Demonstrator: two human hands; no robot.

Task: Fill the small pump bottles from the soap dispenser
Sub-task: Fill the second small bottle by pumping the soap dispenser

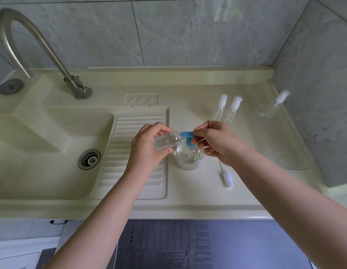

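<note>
Your left hand [149, 150] curled round a small bottle [166, 142] tipped to the blue pump [186, 135], your right hand [217, 142] fingers bent, pinching that pump atop the soap dispenser [189, 158]

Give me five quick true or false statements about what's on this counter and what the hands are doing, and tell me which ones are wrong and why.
1. The left hand holds a small clear bottle tilted on its side. True.
2. The soap dispenser has a red pump head. False: its pump head is blue.
3. The right hand rests flat on the counter. False: its fingers are on the dispenser's blue pump, above the counter.
4. A loose white pump with its tube lies on the counter near the dispenser. True.
5. The small bottle's mouth is held at the faucet. False: it is held at the dispenser's blue nozzle; the faucet stands far to the left by the sink.
</note>
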